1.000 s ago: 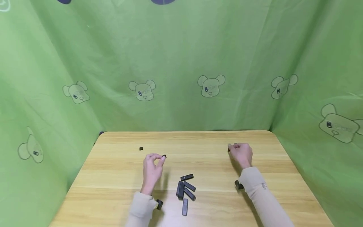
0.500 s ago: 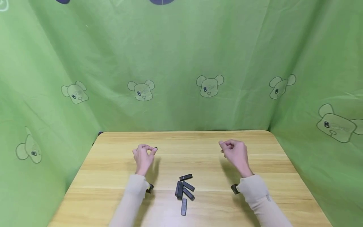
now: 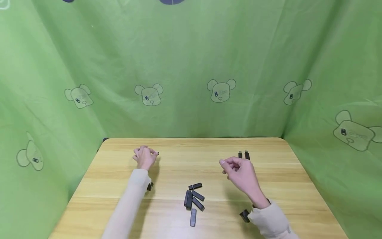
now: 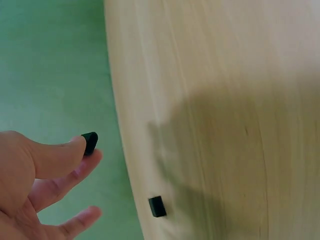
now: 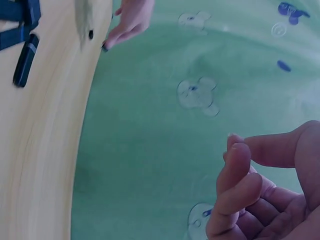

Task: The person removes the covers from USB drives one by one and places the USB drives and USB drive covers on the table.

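Near the far left of the table, my left hand (image 3: 144, 157) pinches a small black USB stick cap (image 4: 90, 143) between thumb and index finger, the other fingers spread. A second black cap (image 4: 157, 206) lies on the wood close to the table edge in the left wrist view; the left hand hides it in the head view. My right hand (image 3: 241, 172) hovers over the right side with loosely bent fingers. Its thumb and index tips meet, with nothing visible between them. Just beyond it lie two black USB sticks (image 3: 247, 154) with bare metal plugs.
Several dark USB sticks (image 3: 195, 186) lie in a loose group at the middle front of the wooden table (image 3: 191, 146), one (image 3: 193, 217) nearer the front. A green curtain (image 3: 185, 116) printed with bear heads encloses the back and sides.
My left hand has carried its cap away to the far left, over to the other cap. The right hand has drawn back left from the two USB sticks, uncovering them.
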Demonstrator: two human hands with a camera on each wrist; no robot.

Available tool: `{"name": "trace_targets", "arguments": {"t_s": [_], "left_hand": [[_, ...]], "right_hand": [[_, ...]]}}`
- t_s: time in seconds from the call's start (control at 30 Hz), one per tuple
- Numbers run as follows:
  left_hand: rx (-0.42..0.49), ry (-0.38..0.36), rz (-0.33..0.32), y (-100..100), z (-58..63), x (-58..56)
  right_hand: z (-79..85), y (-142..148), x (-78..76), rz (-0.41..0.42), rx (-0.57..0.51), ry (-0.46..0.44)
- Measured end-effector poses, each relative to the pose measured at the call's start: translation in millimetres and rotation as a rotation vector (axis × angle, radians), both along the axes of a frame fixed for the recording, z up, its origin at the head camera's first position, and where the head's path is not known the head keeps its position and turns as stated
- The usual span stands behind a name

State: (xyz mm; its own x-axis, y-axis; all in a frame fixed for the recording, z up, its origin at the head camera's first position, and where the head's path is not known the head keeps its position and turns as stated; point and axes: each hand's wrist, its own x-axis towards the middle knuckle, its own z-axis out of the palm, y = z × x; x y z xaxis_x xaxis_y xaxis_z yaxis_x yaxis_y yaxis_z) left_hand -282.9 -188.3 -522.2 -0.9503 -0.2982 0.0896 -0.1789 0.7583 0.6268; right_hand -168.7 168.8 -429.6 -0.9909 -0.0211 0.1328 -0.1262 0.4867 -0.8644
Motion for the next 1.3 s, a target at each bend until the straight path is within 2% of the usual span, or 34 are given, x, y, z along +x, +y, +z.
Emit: {"name": "trace_targets", "arguments": {"t_s": [0.23,0.4,0.53,0.77,1.0,1.3], "left_hand": [[-0.041,-0.106,-0.029,-9,-2.4,-8.9],[-0.099,-0.146,-0.022,-14,-9.8,-13.6],[-0.106,-0.174,-0.019,-15,-14.2,-16.6],[-0.121,-0.207,-0.013,-15,-15.8,-22.0],[-0.138,-0.204,0.006,-14,-15.6,-26.0],[-0.165,-0.23,0.046,-13,-17.7,-27.2]], "right_hand": [[5.0,-15,24.8,0.077,-0.016,0.002],[5.4,-23,40.8,0.116,-0.011,-0.02],[6.0,-26,49.8,0.129,-0.003,-0.031],[5.7,-26,57.3,0.151,0.009,-0.005],[4.3,-21,64.2,0.194,0.036,0.019],[7.4,-16,68.3,0.148,0.043,-0.004]]}}
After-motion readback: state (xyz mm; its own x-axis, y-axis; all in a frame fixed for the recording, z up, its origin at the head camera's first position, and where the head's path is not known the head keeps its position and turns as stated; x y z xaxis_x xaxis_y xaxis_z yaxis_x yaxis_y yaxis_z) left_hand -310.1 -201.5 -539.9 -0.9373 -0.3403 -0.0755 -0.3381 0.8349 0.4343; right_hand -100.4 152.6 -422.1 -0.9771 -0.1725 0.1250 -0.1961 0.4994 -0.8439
